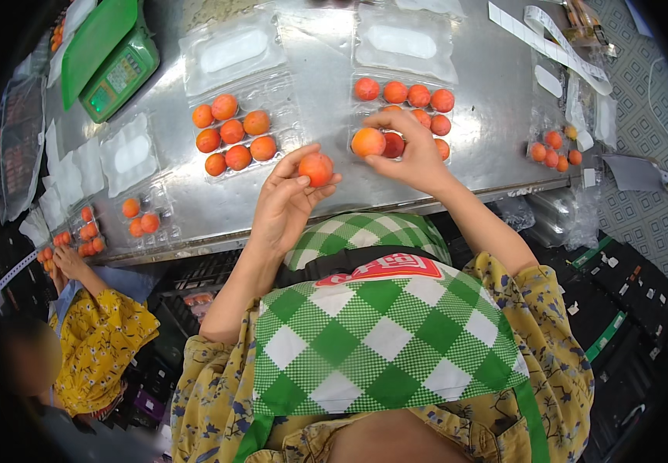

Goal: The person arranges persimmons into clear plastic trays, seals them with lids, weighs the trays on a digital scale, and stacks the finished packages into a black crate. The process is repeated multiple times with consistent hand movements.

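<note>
My left hand [285,211] holds a round orange-red fruit [315,169] at its fingertips, above the front of the metal table. Between the thumb and forefinger of my right hand [412,153] is a lighter orange fruit [369,142]. That hand is over the near part of a clear plastic clamshell box [360,107], which has rows of similar fruits [419,95]. My hand hides some of them. Left of it lies another clear clamshell [288,116], its lid folded back, with several fruits [231,132] in its hollows. A white oval label [234,49] shows on that lid.
A green scale [120,81] stands at back left. Partly filled boxes [163,202] lie at left, where another person's hands [71,261] touch fruit. At right are a label strip [533,40] and another fruit box [542,130]. Black crates [629,283] stand below the table edge.
</note>
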`<state>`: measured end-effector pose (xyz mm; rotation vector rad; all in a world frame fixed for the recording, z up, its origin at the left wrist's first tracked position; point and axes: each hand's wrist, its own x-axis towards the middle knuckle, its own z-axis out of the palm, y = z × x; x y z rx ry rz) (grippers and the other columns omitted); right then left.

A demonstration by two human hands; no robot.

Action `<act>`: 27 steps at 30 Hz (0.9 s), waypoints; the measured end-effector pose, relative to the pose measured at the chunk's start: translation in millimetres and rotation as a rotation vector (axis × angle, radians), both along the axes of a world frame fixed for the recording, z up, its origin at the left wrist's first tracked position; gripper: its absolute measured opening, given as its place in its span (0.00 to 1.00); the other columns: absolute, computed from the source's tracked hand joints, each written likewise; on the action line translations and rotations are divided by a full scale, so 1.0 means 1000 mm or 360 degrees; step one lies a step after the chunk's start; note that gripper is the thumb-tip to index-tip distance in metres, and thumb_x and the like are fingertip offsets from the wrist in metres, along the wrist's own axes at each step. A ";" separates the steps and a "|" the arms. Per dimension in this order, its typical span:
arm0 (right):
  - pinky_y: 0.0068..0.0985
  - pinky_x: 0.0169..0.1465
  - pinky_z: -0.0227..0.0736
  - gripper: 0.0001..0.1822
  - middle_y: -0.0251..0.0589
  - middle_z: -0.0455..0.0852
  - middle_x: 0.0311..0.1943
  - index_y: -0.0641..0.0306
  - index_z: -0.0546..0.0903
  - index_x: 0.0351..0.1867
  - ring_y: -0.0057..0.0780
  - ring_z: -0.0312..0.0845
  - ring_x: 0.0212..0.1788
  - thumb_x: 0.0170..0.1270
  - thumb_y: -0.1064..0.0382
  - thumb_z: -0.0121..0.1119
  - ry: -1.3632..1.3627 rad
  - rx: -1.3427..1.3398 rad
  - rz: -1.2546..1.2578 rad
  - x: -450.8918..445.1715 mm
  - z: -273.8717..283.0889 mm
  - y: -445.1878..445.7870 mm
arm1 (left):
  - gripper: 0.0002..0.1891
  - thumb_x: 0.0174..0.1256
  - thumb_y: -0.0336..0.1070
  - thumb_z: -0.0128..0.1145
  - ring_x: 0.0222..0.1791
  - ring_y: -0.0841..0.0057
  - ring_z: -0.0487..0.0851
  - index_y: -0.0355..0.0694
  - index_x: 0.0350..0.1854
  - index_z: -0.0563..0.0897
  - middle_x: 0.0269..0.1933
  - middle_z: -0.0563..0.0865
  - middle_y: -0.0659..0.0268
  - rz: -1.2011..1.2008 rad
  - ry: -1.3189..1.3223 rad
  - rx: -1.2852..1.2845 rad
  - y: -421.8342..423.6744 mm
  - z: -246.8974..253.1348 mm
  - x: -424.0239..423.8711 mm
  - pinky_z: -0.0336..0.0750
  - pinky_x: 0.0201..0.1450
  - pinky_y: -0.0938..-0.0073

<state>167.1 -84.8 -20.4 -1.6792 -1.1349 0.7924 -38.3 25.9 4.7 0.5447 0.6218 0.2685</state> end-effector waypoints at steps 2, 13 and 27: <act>0.25 0.51 0.71 0.22 0.36 0.80 0.49 0.62 0.77 0.54 0.23 0.76 0.51 0.59 0.59 0.64 0.0876 -0.0120 -0.0078 0.002 0.013 -0.004 | 0.24 0.64 0.38 0.56 0.53 0.67 0.79 0.36 0.60 0.70 0.54 0.78 0.56 -0.0029 -0.0019 -0.0028 -0.001 0.003 0.004 0.75 0.56 0.70; 0.20 0.31 0.77 0.27 0.43 0.86 0.30 0.67 0.80 0.41 0.26 0.83 0.25 0.64 0.40 0.55 0.1779 -0.0593 -0.0136 -0.003 0.051 -0.001 | 0.22 0.58 0.29 0.62 0.40 0.81 0.79 0.36 0.56 0.75 0.49 0.79 0.64 -0.0116 0.0217 0.0640 -0.012 0.026 0.034 0.74 0.34 0.81; 0.26 0.49 0.71 0.26 0.37 0.79 0.46 0.61 0.77 0.52 0.27 0.75 0.49 0.49 0.59 0.68 0.0123 0.0055 0.0210 -0.007 0.068 0.003 | 0.24 0.69 0.57 0.48 0.32 0.80 0.79 0.39 0.51 0.75 0.40 0.81 0.64 -0.0110 0.0144 -0.0707 -0.010 0.013 0.034 0.71 0.24 0.84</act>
